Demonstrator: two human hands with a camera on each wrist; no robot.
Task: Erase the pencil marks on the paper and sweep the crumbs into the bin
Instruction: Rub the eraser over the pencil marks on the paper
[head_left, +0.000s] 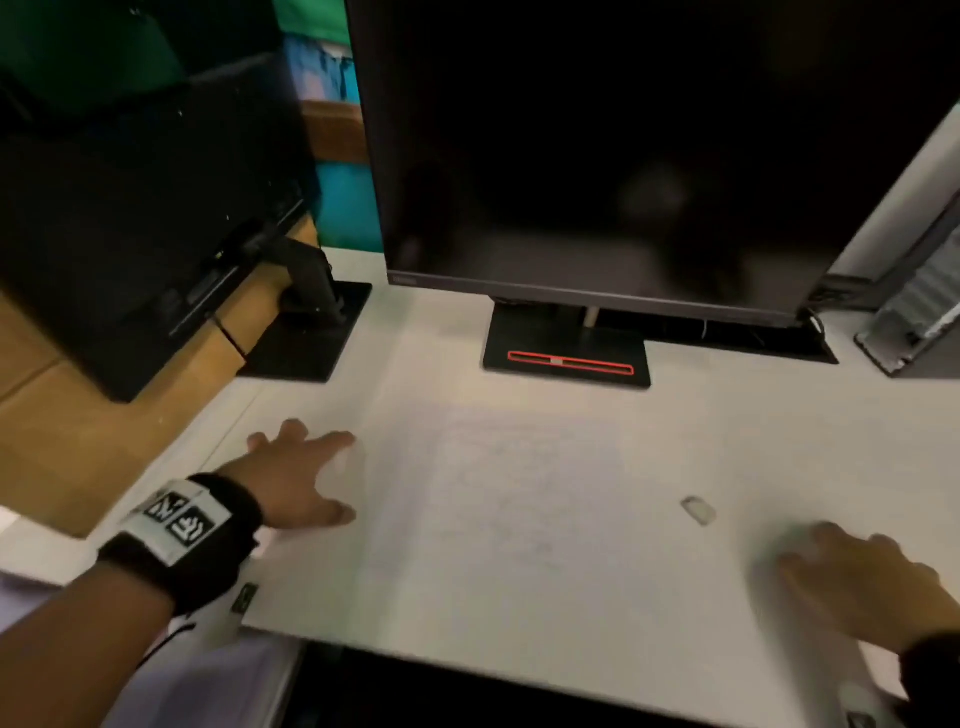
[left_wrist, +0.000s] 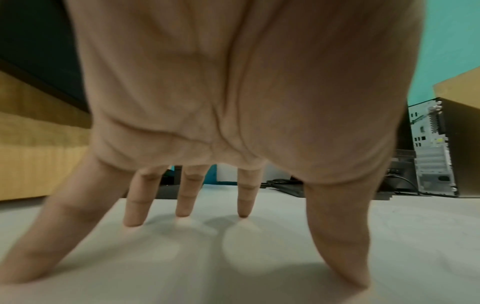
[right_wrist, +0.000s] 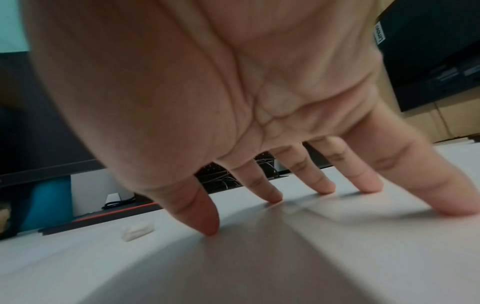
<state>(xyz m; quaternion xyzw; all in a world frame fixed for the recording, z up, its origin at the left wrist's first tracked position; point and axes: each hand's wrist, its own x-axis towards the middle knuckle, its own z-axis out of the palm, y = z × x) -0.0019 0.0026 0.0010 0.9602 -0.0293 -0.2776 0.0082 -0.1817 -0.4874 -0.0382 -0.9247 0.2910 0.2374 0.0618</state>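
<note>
Both hands are spreading flat on the white desk (head_left: 779, 415) and holding nothing. At the left of the head view, the left hand (head_left: 296, 475) is planting its straight, splayed fingertips (left_wrist: 133, 221) on the surface, palm raised; whether they are landing on the paper's left edge or just beside it is hard to tell. At the lower right, the right hand (head_left: 857, 582) is resting its splayed fingertips (right_wrist: 275, 198) the same way, and the right wrist view is showing a sheet edge running under them.

Filling the middle of the frame, the paper (head_left: 493, 519) is lying flat in front of the monitor stand (head_left: 566, 348), with faint pencil marks (head_left: 519, 478) at its centre. A small pale eraser (head_left: 698, 510) is lying on the surface just above and left of the right hand, apart from its fingers. No bin or crumbs are showing.

Judging from this, the sheet is going to be light, thin and quick to slide or crumple, so it is wanting a flat press near an edge with one hand while the other rubs. Being small and probably rubbery, the eraser is suiting a pinch across its long sides with thumb and two fingers, gripped low so it is not bending.
</note>
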